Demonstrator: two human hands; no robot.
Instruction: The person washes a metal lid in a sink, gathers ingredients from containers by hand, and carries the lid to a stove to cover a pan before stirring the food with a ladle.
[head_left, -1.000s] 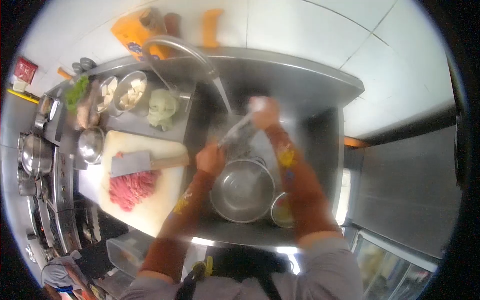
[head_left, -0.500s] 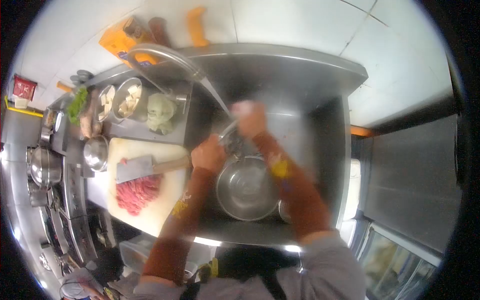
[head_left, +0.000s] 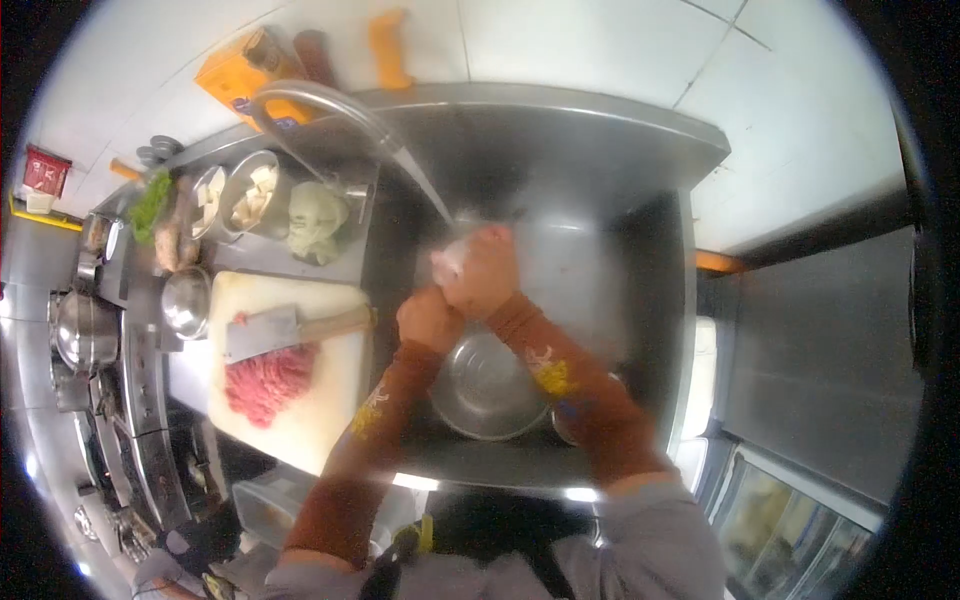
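Over the steel sink, my left hand point(head_left: 430, 317) is closed, low and left of my right hand point(head_left: 482, 272). My right hand is closed round something pale and pinkish point(head_left: 450, 262), blurred and too covered to name. Both hands touch or nearly touch. Water runs from the curved faucet point(head_left: 350, 108) just behind them. Below the hands, a round metal bowl point(head_left: 490, 390) rests in the sink, and a smaller container point(head_left: 566, 424) is partly hidden by my right forearm.
Left of the sink, a white cutting board point(head_left: 335, 395) bears a cleaver point(head_left: 262, 335) and sliced red meat point(head_left: 268, 385). Behind it are bowls of white chunks point(head_left: 255, 198), a pale green cabbage point(head_left: 318, 220) and a metal bowl point(head_left: 187, 300). A person point(head_left: 170, 570) is at lower left.
My right hand has moved down and left toward my left hand. The stretched pale strand between the hands has drawn in and no longer shows.
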